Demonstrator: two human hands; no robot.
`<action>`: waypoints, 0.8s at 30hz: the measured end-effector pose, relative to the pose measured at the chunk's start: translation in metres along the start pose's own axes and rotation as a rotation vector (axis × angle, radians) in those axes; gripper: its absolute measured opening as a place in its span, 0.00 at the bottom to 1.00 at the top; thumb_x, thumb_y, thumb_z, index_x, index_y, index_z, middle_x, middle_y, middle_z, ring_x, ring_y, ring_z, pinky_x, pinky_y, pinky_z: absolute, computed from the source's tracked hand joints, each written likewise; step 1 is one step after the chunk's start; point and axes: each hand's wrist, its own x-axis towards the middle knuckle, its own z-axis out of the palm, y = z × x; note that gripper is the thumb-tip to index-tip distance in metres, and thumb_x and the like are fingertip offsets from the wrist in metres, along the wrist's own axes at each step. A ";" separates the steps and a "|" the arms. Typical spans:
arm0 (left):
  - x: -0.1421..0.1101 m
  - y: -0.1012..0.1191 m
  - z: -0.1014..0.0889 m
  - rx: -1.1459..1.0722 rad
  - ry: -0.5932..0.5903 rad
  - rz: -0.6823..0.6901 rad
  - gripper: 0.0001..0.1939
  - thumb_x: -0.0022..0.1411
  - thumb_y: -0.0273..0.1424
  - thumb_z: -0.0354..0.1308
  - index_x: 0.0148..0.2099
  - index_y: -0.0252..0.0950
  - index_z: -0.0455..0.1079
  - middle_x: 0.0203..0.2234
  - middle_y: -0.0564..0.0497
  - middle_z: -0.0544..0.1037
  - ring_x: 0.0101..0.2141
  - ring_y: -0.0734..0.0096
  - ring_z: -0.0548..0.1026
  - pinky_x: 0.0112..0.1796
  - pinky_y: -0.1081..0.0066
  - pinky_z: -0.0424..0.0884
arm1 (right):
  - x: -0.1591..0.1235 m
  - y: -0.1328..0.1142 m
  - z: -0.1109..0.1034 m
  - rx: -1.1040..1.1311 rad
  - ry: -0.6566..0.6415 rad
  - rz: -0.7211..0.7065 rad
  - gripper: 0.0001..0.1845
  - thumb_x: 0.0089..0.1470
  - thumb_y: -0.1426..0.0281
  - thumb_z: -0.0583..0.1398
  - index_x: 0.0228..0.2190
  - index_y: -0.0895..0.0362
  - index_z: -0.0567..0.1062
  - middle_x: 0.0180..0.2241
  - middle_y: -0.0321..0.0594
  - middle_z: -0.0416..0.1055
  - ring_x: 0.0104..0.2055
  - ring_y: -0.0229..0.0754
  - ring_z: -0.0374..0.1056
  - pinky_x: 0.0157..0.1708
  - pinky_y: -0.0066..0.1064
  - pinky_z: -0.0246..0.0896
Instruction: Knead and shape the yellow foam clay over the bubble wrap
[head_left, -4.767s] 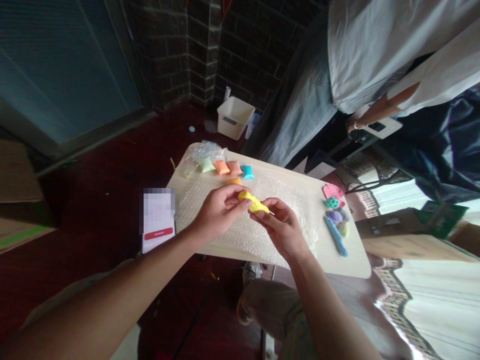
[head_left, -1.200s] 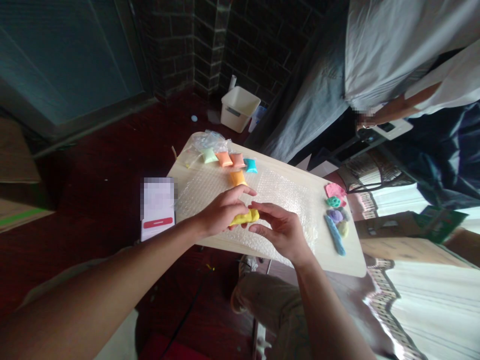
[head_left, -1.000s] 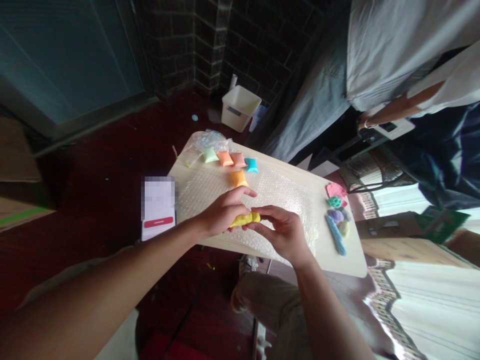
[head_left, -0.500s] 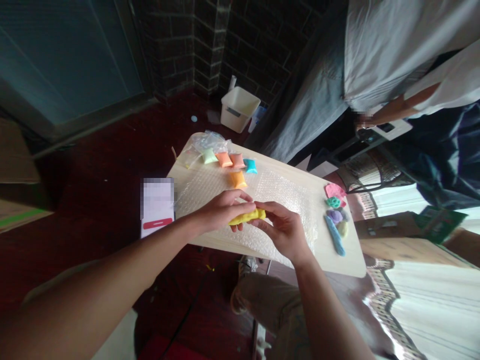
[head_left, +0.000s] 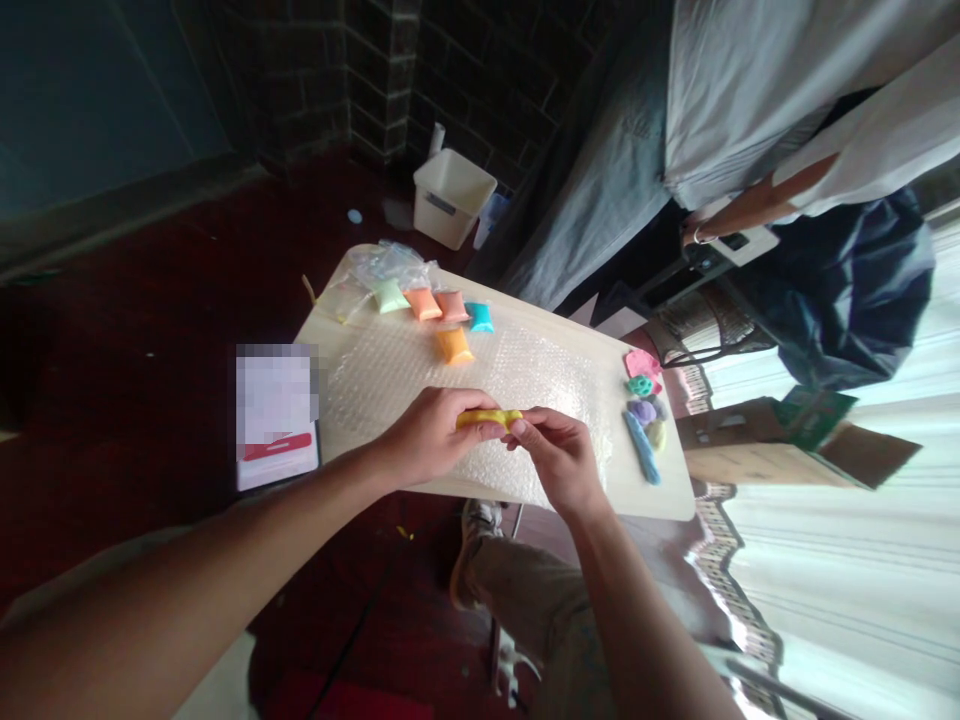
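A lump of yellow modelling clay (head_left: 480,419), drawn out lengthwise, is held between my two hands above the table. My left hand (head_left: 433,435) is closed around its left part, with the thumb lying along the near side. The thumb and fingers of my right hand (head_left: 559,455) pinch its right end. Beneath the hands a sheet of bubble wrap (head_left: 375,375) covers much of the table (head_left: 671,500). Just beyond them lies an orange packet (head_left: 454,346), with a blue packet (head_left: 480,317) and several pale green, orange and salmon packets behind it.
Shaped clay pieces lie at the table's right: a blue strip (head_left: 642,447), a purple lump (head_left: 642,411), a green piece (head_left: 640,385) and a pink piece (head_left: 641,363). A phone-like screen (head_left: 277,415) is at the left edge. Behind stand a white bin (head_left: 452,195) and another person (head_left: 600,170).
The fingers of my left hand have folded around the yellow clay, and my right fingers now pinch its end. The whole view has shifted, so the table appears further left.
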 end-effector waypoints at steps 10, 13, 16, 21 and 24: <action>-0.005 -0.004 0.027 -0.037 -0.020 -0.039 0.15 0.71 0.42 0.61 0.38 0.35 0.79 0.26 0.52 0.80 0.29 0.70 0.76 0.32 0.73 0.66 | -0.018 0.005 0.002 0.017 0.194 -0.050 0.11 0.52 0.59 0.74 0.36 0.51 0.87 0.31 0.39 0.82 0.30 0.41 0.72 0.31 0.36 0.71; -0.004 -0.002 0.027 0.005 0.024 -0.059 0.16 0.71 0.42 0.61 0.38 0.35 0.79 0.25 0.52 0.79 0.27 0.71 0.75 0.30 0.73 0.65 | -0.010 0.007 0.003 0.016 0.187 -0.064 0.10 0.51 0.59 0.75 0.32 0.51 0.87 0.30 0.40 0.82 0.29 0.41 0.71 0.30 0.36 0.69; -0.001 -0.001 0.028 0.047 0.048 -0.062 0.15 0.71 0.41 0.61 0.38 0.34 0.78 0.25 0.52 0.79 0.27 0.71 0.75 0.30 0.72 0.65 | -0.003 0.013 0.002 0.037 0.171 -0.074 0.09 0.53 0.60 0.74 0.31 0.51 0.87 0.32 0.39 0.82 0.29 0.40 0.70 0.31 0.36 0.69; 0.010 -0.003 0.036 -0.044 0.075 -0.098 0.15 0.73 0.41 0.57 0.40 0.34 0.76 0.30 0.51 0.80 0.29 0.71 0.77 0.33 0.71 0.69 | 0.006 0.022 -0.001 0.221 0.162 -0.011 0.16 0.57 0.57 0.71 0.44 0.50 0.86 0.32 0.37 0.79 0.29 0.38 0.69 0.32 0.34 0.69; 0.015 -0.006 0.038 -0.143 0.096 -0.137 0.17 0.73 0.43 0.55 0.42 0.35 0.73 0.33 0.51 0.79 0.30 0.71 0.77 0.32 0.71 0.71 | 0.014 0.021 -0.002 0.269 0.121 -0.002 0.14 0.54 0.56 0.72 0.40 0.51 0.86 0.32 0.38 0.80 0.30 0.39 0.70 0.33 0.35 0.69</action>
